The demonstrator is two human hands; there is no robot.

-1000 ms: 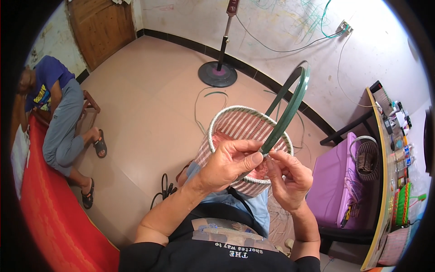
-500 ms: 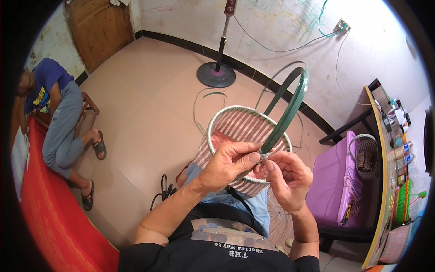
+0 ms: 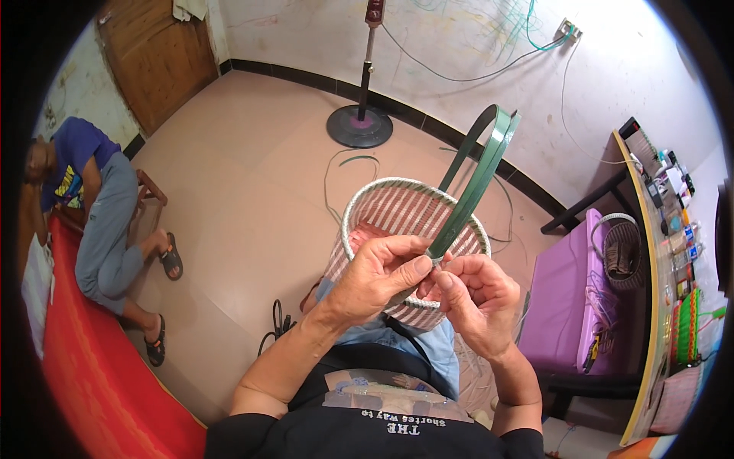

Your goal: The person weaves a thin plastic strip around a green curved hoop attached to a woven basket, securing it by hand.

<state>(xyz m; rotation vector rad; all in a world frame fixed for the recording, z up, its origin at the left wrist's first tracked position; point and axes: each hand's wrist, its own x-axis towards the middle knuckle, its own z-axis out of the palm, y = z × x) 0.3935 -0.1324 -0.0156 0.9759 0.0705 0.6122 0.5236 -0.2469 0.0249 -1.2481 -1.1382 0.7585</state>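
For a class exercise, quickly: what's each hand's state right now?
Left hand: closed, holding the green handle.
Right hand: partly curled; cannot tell whether it holds anything.

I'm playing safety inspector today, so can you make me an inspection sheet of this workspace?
Surface: tan floor; no table under the basket.
Job's things: striped basket by the lap, green handle arching above it.
Clutter: thin strips on the floor; small items crowd the yellow-edged table.
Hands: left hand pinches the handle's lower end; right hand close beside it, grip unclear.
Cables: black cable on the floor; grey cable by the wall.
Surroundings: seated person, round-based stand, wooden door, purple box.
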